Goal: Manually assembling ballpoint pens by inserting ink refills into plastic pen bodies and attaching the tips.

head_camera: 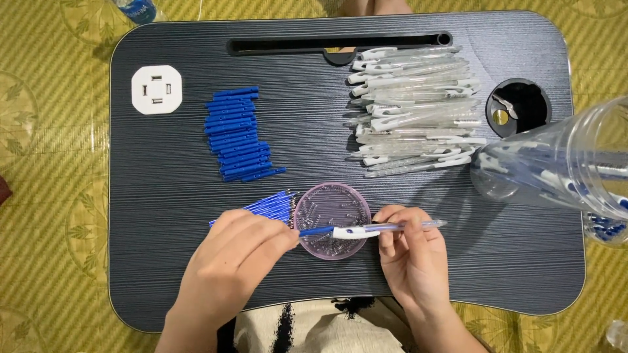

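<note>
On a yellow patterned mat [39, 163], dark lap desk [163, 216]

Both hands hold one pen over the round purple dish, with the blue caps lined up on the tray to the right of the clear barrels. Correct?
Not quite. The head view shows the blue caps left of the clear barrels, not right. The rest holds: left hand and right hand hold one pen over the purple dish.
</note>
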